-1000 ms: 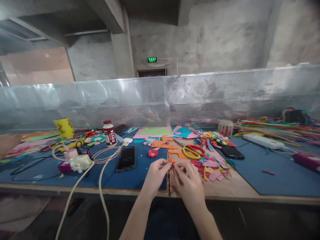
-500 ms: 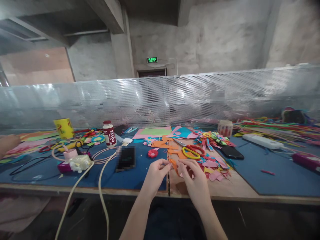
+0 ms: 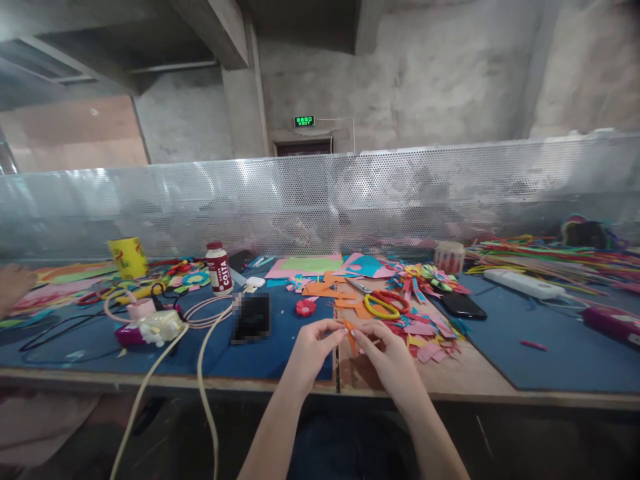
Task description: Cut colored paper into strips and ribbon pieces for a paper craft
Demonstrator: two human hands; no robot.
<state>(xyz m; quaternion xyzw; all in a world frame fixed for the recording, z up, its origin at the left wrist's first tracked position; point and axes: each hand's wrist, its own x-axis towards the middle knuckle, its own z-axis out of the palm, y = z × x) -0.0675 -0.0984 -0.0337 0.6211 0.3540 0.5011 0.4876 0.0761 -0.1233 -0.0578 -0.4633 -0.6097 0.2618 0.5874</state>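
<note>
Over the front edge of the tabletop (image 3: 465,377), near its middle, the head view shows two bare hands with one piece of orange paper (image 3: 353,342) between them. The left hand (image 3: 315,347) pinches it between thumb and forefinger; the right hand (image 3: 390,353) has its grip pressed together on the opposite side of the paper. Toward the back edge lie one red paper flower (image 3: 305,307), scissors (image 3: 383,307) with yellow and red handles, and several flat orange pieces (image 3: 320,289), too overlapped to count. The right hand blocks part of a heap of coloured scraps (image 3: 433,333). Nearer the right end are one black phone (image 3: 465,306), one white power strip (image 3: 525,284) and one jar (image 3: 449,257). Toward the left end, one bottle (image 3: 219,268) and one yellow cup (image 3: 129,258) stand upright; one hand of another person (image 3: 14,287) reaches in beyond them. The orange paper's long axis slants slightly, its lower end pointing to the front edge and a little right; fingertips cover its sides.
</note>
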